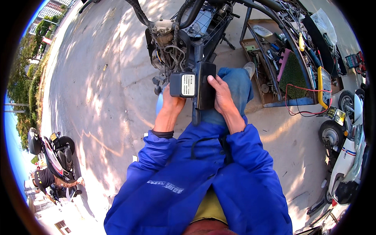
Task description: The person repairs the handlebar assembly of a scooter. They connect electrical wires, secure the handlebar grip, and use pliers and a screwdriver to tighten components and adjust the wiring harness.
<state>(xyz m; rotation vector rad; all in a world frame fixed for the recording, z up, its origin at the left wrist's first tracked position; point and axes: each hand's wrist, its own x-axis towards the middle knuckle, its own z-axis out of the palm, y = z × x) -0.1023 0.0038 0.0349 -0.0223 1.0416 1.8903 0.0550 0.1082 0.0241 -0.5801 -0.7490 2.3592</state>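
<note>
My left hand [174,101] is closed under a black box [177,84] with rounded corners and a white printed label; its fingers are mostly hidden behind the box. My right hand [224,94] grips the side of a dark, flat rectangular case [206,94], thumb on its front edge and fingers out of sight behind it. The box and the case sit side by side; I cannot tell whether they are joined. Right ahead stands the stripped front of a two-wheeler [162,31], with a bundle of loose wires [172,56] hanging close to the box.
At the right lies a wooden tray [270,102] full of hand tools, with a yellow-framed meter [324,86] and red and black leads beside it. A white scooter [342,168] stands far right. On the left, a person [49,180] is beside a parked scooter [55,156].
</note>
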